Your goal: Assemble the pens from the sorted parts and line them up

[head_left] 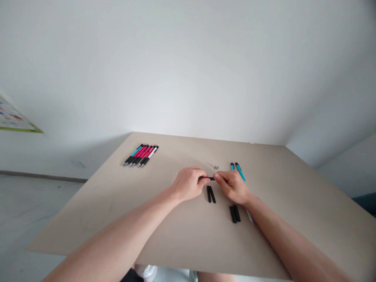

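Note:
My left hand [190, 183] and my right hand [233, 187] meet over the middle of the table, fingers pinched on a thin black pen part [211, 178]. Most of that part is hidden by the fingers. Just below lie two slim black pen parts [210, 194]. Beyond the hands are small silver pen tips [216, 167]. Two turquoise pen barrels [240, 171] with black ends lie past my right hand, which partly covers one. Two thicker black sleeves [234, 214] rest nearer me. Thin pale refills [250, 217] show partly beside my right forearm.
A row of several pens [141, 156], pink, turquoise and white with black grips, lies at the far left of the beige table [96, 219]. A white wall [188, 78] stands behind the table's back edge. The front edge runs close to my legs.

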Demonstrator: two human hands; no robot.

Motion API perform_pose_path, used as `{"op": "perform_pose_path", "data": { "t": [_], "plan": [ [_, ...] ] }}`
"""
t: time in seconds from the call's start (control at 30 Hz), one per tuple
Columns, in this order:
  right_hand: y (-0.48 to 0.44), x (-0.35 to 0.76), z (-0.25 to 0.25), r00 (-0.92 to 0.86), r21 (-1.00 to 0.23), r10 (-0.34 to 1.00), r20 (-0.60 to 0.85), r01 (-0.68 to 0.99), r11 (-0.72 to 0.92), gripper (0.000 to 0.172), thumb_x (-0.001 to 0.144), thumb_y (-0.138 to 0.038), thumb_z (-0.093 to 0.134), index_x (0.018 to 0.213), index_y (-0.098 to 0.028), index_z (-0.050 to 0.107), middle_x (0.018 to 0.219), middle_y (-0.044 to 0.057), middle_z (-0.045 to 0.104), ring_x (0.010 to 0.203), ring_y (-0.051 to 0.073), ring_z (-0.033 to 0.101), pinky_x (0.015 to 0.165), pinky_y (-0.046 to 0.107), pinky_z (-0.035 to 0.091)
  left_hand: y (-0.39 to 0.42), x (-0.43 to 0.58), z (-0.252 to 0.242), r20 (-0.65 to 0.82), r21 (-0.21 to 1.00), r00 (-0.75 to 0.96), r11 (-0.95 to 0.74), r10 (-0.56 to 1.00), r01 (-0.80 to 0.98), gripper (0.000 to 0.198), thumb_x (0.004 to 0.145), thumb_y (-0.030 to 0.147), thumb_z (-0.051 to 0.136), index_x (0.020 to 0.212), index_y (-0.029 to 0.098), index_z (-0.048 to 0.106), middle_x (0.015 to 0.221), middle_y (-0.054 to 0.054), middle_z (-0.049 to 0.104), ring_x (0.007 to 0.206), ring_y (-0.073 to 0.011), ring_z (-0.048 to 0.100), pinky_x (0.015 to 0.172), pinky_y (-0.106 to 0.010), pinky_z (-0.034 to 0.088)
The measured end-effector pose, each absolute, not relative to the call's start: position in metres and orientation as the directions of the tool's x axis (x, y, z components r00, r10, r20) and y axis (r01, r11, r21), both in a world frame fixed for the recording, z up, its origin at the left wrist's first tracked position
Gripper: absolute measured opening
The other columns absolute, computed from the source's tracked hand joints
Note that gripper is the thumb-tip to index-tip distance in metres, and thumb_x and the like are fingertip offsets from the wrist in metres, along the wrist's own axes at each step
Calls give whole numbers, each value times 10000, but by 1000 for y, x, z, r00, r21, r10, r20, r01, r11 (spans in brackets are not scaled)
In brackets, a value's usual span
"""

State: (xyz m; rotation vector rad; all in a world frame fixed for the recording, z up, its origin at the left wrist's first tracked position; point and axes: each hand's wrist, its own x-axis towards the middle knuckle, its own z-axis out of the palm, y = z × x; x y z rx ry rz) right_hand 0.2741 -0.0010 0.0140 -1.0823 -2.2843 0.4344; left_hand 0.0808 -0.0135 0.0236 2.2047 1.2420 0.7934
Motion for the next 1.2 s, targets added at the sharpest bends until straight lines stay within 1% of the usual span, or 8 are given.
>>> {"op": "perform_pose_path", "data": {
  "t": [0.13,0.2,0.27,0.47,0.7,0.97,1.1,1.2],
  "plan": [
    [0,279,17,-566,-506,719,404,516,691,452,960,-406,309,553,-216,252,509,-40,303,474,110,323,501,272,245,-11,77,28,-214,947,582,20,784,322,365,900,343,405,737,125,648,712,-49,659,462,-114,545,509,-253,423],
    [-1,280,19,-597,-529,694,403,467,709,469,960,-434,288,546,-218,239,507,-37,303,471,110,323,499,272,243,-9,74,28,-353,930,718,305,600,204,350,882,373,442,800,108,655,748,-60,661,403,-98,531,455,-252,421],
    [-2,280,21,-603,-565,699,384,445,694,489,955,-470,278,539,-218,224,496,-40,290,459,106,305,489,270,235,-7,72,26,-361,899,775,414,519,142,308,818,391,562,824,102,668,735,-52,656,403,-95,545,453,-251,439],
    [-7,278,22,-599,-671,731,328,396,626,510,951,-487,318,534,-210,216,481,-59,224,426,86,226,448,262,188,-6,71,25,-346,897,742,434,575,82,320,610,359,808,680,107,623,640,-36,665,505,-142,626,516,-266,497],
    [-9,281,29,-569,-622,691,445,359,696,511,957,-472,310,521,-210,268,476,-38,302,430,96,310,460,266,223,-5,66,31,-333,805,878,589,345,73,383,793,456,635,918,100,693,777,-79,699,530,-139,641,501,-256,509],
    [-6,283,27,-541,-571,749,382,499,652,475,946,-404,360,534,-206,230,485,-66,213,429,78,224,445,246,187,-11,78,21,-283,936,690,350,667,45,304,648,378,778,700,89,698,666,-51,678,448,-86,547,472,-223,428],
    [-5,286,26,-557,-563,727,403,475,676,471,947,-417,343,545,-208,217,496,-59,224,437,83,254,461,251,201,-8,74,23,-283,872,814,489,507,-1,368,729,439,725,846,90,710,618,-27,642,407,-34,419,445,-195,346],
    [-8,285,30,-613,-577,693,380,428,695,470,950,-416,328,544,-206,218,504,-53,244,445,86,268,471,255,210,-6,70,22,-297,857,860,513,415,48,382,680,452,763,816,99,709,674,-49,671,461,-76,527,490,-228,416]
  ]
}}
